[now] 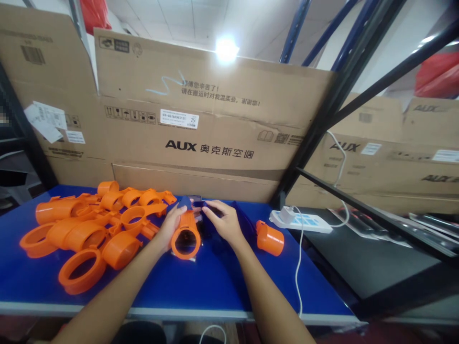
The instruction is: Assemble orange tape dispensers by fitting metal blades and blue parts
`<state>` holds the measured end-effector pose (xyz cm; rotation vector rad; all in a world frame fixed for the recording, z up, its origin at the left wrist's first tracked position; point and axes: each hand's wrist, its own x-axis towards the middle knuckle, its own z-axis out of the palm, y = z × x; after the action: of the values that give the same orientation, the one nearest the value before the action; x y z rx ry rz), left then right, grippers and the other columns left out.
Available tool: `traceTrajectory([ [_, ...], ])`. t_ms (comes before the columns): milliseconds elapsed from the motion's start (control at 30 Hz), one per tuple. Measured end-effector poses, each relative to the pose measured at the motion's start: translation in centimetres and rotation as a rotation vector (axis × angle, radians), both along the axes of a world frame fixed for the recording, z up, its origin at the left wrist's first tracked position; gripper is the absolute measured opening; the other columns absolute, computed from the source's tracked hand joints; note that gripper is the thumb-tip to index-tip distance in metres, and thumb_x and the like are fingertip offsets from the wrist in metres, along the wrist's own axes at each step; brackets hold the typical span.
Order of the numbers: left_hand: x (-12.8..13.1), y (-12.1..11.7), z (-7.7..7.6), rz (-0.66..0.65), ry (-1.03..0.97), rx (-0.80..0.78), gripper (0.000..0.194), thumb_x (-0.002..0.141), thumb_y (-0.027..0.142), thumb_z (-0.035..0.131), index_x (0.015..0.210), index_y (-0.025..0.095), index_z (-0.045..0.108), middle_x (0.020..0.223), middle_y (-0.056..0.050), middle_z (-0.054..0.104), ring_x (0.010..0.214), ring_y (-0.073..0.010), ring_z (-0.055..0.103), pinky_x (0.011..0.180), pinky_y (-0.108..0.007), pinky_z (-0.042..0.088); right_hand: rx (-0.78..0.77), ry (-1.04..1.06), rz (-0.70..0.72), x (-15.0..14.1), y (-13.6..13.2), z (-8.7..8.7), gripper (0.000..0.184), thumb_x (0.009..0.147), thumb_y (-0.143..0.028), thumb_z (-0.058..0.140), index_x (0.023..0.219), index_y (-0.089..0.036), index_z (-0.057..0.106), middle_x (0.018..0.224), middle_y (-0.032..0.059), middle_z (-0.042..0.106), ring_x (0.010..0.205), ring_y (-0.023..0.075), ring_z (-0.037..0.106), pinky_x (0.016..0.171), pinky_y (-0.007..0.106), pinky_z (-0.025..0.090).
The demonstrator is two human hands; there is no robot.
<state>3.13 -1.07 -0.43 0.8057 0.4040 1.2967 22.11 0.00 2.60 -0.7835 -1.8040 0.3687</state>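
Note:
My left hand [171, 226] is wrapped round an orange plastic ring part [186, 236] that lies on the blue table [186, 286], its round opening facing me. My right hand [223, 221] rests just to the right of it, fingers pinched on a small dark blue piece [196, 203] at the far end of the orange part. What exactly the fingertips grip is too small to make out. A heap of several similar orange ring parts [96, 224] lies to the left of my left hand.
A single orange cup-shaped part [269, 237] sits right of my right hand. A white power strip [300, 221] with a plugged charger and cable lies at the table's right end. Cardboard AUX boxes [215, 138] wall off the back. Dark shelf beams [358, 205] cross the right.

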Motion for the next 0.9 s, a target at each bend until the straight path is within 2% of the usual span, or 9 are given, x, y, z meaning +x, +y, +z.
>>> traceTrajectory([
  [167,0.1,0.0,0.1,0.047,-0.031,0.016,0.053,0.084,0.033,0.072,0.135,0.02,0.062,0.125,-0.012,0.075,0.116,-0.0331,0.071,0.103,-0.048,0.053,-0.091,-0.07,0.214,-0.5,-1.1,0.9,0.032,0.101,-0.043,0.059,0.127,-0.03,0.073,0.134,0.0052,0.071,0.121,0.0253,0.068,0.099,0.041,0.058],
  [267,0.3,-0.2,0.4,0.069,-0.039,0.027,0.053,0.085,0.038,0.071,0.134,0.021,0.063,0.12,-0.012,0.076,0.11,-0.0342,0.073,0.099,-0.051,0.055,-0.203,-0.046,0.293,-0.7,-1.2,0.8,0.039,0.102,-0.043,0.056,0.138,-0.031,0.066,0.142,0.0058,0.065,0.117,0.0254,0.069,0.087,0.039,0.063],
  [333,0.4,-0.2,0.4,0.093,-0.039,0.033,0.052,0.084,0.04,0.072,0.132,0.021,0.064,0.116,-0.011,0.077,0.108,-0.0349,0.073,0.097,-0.052,0.056,-0.235,-0.005,0.258,-0.6,-1.0,0.5,0.04,0.102,-0.042,0.055,0.139,-0.03,0.064,0.137,0.0075,0.067,0.102,0.0231,0.072,0.077,0.036,0.063],
  [433,0.4,0.0,0.3,0.176,-0.034,0.036,0.05,0.083,0.04,0.074,0.129,0.021,0.066,0.114,-0.009,0.078,0.112,-0.0335,0.071,0.1,-0.049,0.054,-0.215,0.043,0.18,-0.1,-0.4,0.0,0.042,0.101,-0.041,0.056,0.14,-0.026,0.063,0.127,0.0104,0.07,0.092,0.0216,0.072,0.076,0.036,0.062],
  [533,0.1,0.2,0.2,0.281,-0.024,0.043,0.048,0.08,0.035,0.078,0.125,0.023,0.068,0.119,-0.007,0.077,0.12,-0.0301,0.067,0.106,-0.042,0.05,-0.189,0.054,0.157,0.2,-0.2,-0.1,0.041,0.099,-0.04,0.06,0.136,-0.024,0.063,0.127,0.0111,0.07,0.106,0.0251,0.07,0.088,0.04,0.06],
  [667,-0.3,0.1,0.2,0.364,-0.001,0.064,0.045,0.076,0.024,0.082,0.119,0.024,0.071,0.123,-0.006,0.074,0.126,-0.028,0.063,0.11,-0.039,0.046,-0.155,0.015,0.165,0.0,-0.7,0.4,0.039,0.093,-0.037,0.07,0.13,-0.026,0.067,0.132,0.0086,0.069,0.12,0.0269,0.065,0.107,0.046,0.051],
  [900,-0.2,-0.2,0.4,0.376,0.04,0.074,0.041,0.076,0.023,0.083,0.116,0.024,0.072,0.116,-0.006,0.074,0.115,-0.0264,0.067,0.1,-0.038,0.052,-0.041,-0.071,0.151,-0.3,-1.1,0.8,0.034,0.094,-0.034,0.07,0.127,-0.026,0.069,0.133,0.0094,0.069,0.125,0.0263,0.063,0.109,0.045,0.049],
])
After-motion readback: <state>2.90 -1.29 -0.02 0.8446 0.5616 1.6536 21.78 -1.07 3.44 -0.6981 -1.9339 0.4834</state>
